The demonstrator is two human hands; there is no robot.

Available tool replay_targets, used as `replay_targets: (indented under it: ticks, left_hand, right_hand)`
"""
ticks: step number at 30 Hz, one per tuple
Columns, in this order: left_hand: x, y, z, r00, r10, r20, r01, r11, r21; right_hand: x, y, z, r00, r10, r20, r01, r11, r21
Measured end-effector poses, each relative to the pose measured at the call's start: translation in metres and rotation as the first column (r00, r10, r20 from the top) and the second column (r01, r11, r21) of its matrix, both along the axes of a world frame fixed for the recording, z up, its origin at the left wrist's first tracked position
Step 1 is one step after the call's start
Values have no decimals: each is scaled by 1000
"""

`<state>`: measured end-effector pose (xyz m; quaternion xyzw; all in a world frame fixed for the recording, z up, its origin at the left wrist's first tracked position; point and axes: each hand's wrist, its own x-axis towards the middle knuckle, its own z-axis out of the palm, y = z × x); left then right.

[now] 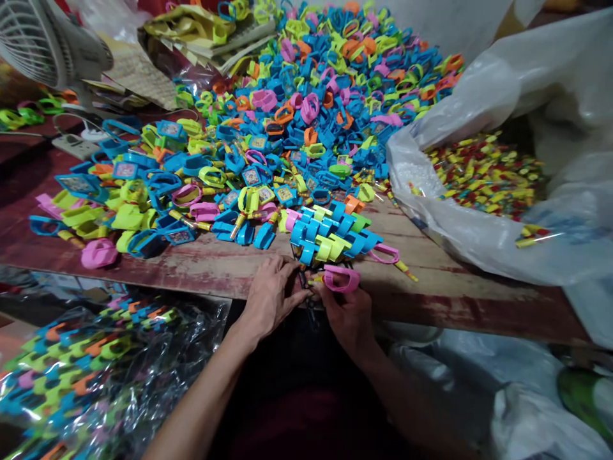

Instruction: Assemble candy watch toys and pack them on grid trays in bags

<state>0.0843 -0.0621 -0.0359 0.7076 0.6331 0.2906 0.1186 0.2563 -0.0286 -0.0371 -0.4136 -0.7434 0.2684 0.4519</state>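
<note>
My right hand (348,316) is closed on a pink plastic toy watch (341,279) with a small yellow-and-red tube attached, at the table's front edge. Beside it, my left hand (269,292) is closed, its thumb and fingers pinching thin dark strips (303,278), partly hidden by the fingers. Directly beyond both hands lies a tight block of toy watches in rows (330,235), mostly blue with some lime, pink and green. Touching its right side is another pink toy watch (384,253) with a tube sticking out.
A large pile of loose toy watches (306,89) covers the table's back and left. At right, an opened white plastic bag (460,121) holds many small tubes (483,176). A fan (52,48) stands at far left. Below are clear bags of packed watches (71,377).
</note>
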Motion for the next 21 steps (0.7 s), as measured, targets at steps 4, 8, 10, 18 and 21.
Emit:
replay_targets:
  ticks: [4,8,10,18,21]
  left_hand:
    - [0,1,1,1000,-7,-6,7,1000,-6]
    - [1,1,0,1000,20,13,-19,999,-34]
    - [1,1,-1,999,25,25,-24,999,-44]
    - [0,6,6,999,9,35,-6,996,-87]
    - [1,9,12,999,4,32,1,991,-133]
  right_hand:
    - [1,1,0,1000,25,16,-25,999,24]
    - [1,-1,-5,994,-21,112,2,985,170]
    - [0,-1,-6,988,-36,151,-4,966,257]
    - [-8,3,1,972,-34,234,-35,958,283]
    - [-10,3,1,969,-65,237,-3,960,279]
